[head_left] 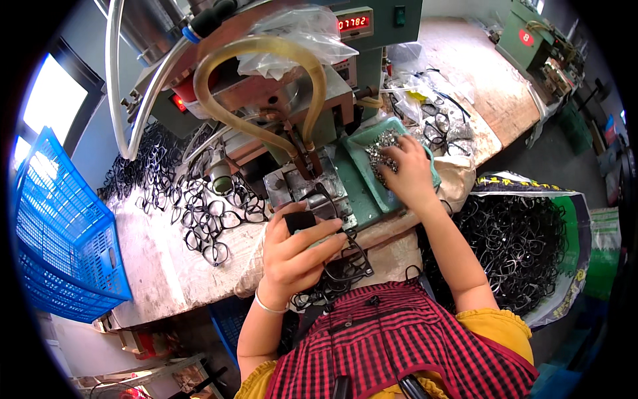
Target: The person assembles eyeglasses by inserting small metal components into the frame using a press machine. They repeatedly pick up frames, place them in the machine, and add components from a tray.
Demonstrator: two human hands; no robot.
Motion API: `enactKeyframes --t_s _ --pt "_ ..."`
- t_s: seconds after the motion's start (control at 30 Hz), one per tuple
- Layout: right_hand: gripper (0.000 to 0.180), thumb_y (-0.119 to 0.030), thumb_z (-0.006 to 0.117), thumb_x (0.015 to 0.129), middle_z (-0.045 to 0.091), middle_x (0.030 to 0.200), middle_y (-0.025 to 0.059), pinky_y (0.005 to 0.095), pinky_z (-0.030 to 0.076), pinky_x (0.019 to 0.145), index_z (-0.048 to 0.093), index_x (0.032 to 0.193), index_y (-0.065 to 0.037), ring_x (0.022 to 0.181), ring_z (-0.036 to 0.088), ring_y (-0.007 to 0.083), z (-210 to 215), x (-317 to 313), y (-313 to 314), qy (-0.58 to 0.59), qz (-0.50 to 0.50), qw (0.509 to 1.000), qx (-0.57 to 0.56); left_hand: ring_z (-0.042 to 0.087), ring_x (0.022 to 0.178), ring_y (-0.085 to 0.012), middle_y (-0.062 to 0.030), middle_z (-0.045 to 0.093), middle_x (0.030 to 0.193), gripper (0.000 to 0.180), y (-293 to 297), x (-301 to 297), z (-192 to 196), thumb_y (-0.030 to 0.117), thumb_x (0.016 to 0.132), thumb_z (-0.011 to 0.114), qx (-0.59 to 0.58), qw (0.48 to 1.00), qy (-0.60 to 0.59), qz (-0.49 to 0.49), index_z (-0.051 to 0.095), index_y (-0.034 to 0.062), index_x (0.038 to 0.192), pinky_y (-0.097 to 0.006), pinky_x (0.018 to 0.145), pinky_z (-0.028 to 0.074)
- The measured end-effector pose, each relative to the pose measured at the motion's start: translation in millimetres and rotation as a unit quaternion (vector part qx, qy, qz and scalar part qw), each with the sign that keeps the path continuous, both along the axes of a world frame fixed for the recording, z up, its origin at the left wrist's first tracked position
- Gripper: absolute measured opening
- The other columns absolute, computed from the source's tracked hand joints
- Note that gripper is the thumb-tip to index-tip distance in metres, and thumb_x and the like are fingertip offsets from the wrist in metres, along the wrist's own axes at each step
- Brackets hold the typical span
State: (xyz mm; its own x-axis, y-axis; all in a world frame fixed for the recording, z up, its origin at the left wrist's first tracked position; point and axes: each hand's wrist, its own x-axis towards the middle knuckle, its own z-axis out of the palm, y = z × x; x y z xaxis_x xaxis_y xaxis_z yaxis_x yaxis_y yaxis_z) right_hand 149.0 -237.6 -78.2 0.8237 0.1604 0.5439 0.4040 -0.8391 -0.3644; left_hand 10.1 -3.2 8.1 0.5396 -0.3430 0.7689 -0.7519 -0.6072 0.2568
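My left hand (296, 256) is closed round a black eyeglass frame (367, 270) at the front of the machine's metal fixture (276, 189). A black wrap (300, 221) covers one of its digits. Part of the frame is hidden behind the fingers. Two upright prongs (307, 163) of the machine come down onto the fixture, just beyond that hand. To the right, my right hand (411, 171) reaches into a green tray (363, 171), its curled fingertips among small shiny metal parts (384, 145). What exactly lies between those fingertips is too small to make out.
Black eyeglass frames (212, 216) lie heaped on the bench left of the machine, beside a blue plastic basket (63, 233). A large sack (578, 266) full of dark frames stands at right. Pale hoses (206, 80) loop over the work area. More frames (332, 276) rest near my lap.
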Motion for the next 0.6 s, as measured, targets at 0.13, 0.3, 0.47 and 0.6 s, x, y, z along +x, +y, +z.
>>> enactKeyframes --t_s 0.13,0.3,0.47,0.6 --pt "0.013 -0.013 0.076 0.076 0.067 0.119 0.0175 0.0462 0.048 0.101 0.074 0.088 -0.009 0.125 0.057 0.0367 -21.2 9.5 -18.5 -0.026 0.068 0.995 0.061 0.066 0.089 -0.0283 -0.0060 0.076 0.100 0.023 1.2 0.5 4.7 0.007 0.073 0.080 -0.019 0.999 0.043 -0.016 0.076 0.0103 0.095 -0.047 0.092 0.053" --pt "0.016 -0.010 0.068 0.081 0.062 0.129 0.0156 0.0473 0.053 0.091 0.066 0.096 -0.007 0.128 0.055 0.0346 -7.6 16.7 -2.4 -0.050 0.177 0.982 -0.039 0.067 0.097 -0.0300 -0.0083 0.076 0.104 0.022 2.7 -5.1 -0.5 0.006 0.074 0.080 -0.009 0.998 0.059 -0.004 0.076 0.0100 0.096 -0.048 0.097 0.052" --pt "0.013 -0.004 0.065 0.082 0.069 0.115 0.0140 0.0424 0.054 0.085 0.068 0.095 -0.003 0.113 0.064 0.0330 -11.9 39.8 -3.7 -0.096 0.173 0.980 0.013 0.067 0.110 -0.0353 -0.0173 0.071 0.115 0.031 1.6 -53.5 -13.3 0.004 0.077 0.078 0.015 0.989 -0.010 0.146 0.071 0.0040 0.107 -0.052 0.104 0.049" --pt "0.014 -0.002 0.069 0.083 0.073 0.094 0.0129 0.0397 0.053 0.079 0.074 0.096 -0.005 0.088 0.069 0.0322 0.7 15.3 -8.5 -0.044 0.089 0.977 0.189 0.067 0.095 -0.0241 -0.0100 0.069 0.100 0.018 46.1 -66.6 -3.4 -0.004 0.085 0.073 -0.244 0.871 -0.109 0.413 0.070 0.0028 0.101 -0.039 0.093 0.053"
